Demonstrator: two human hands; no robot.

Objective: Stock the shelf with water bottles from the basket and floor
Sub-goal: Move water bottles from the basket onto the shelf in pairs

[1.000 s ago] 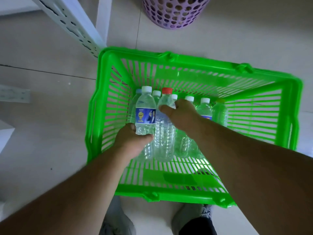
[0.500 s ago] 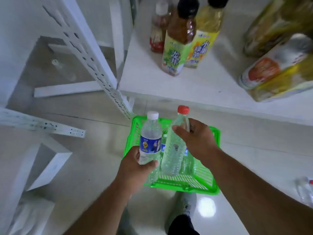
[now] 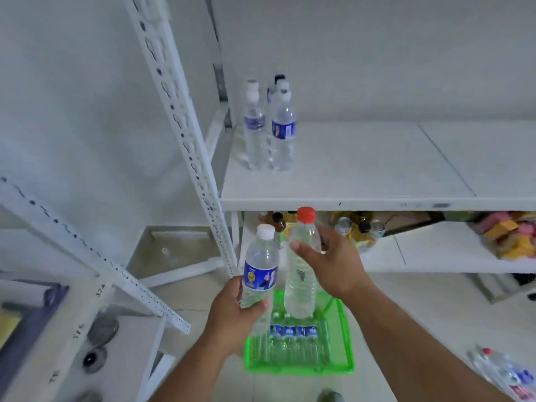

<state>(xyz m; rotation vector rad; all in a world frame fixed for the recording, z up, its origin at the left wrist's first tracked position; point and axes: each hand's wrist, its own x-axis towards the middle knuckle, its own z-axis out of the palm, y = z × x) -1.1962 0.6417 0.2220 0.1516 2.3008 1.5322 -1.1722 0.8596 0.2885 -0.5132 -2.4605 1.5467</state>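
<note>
My left hand (image 3: pixel 235 311) grips a white-capped water bottle (image 3: pixel 259 268) with a blue label around its lower half. My right hand (image 3: pixel 333 265) holds a taller red-capped clear bottle (image 3: pixel 301 274) near its shoulder. Both bottles stand upright in the air, just below the front edge of the white shelf (image 3: pixel 362 181). Far below on the floor sits the green basket (image 3: pixel 345 346) with several more bottles lying in it. At the shelf's back left corner stand several water bottles (image 3: pixel 269 126).
A slotted white upright (image 3: pixel 185 134) runs diagonally left of the shelf. The lower shelf (image 3: pixel 435 256) carries drink bottles and coloured packets. More bottles (image 3: pixel 504 372) lie on the floor at the lower right. A second white rack (image 3: pixel 87 329) stands at the left.
Both hands have lifted their bottles out of the basket and up to shelf level. The view has risen from the basket to the shelf.
</note>
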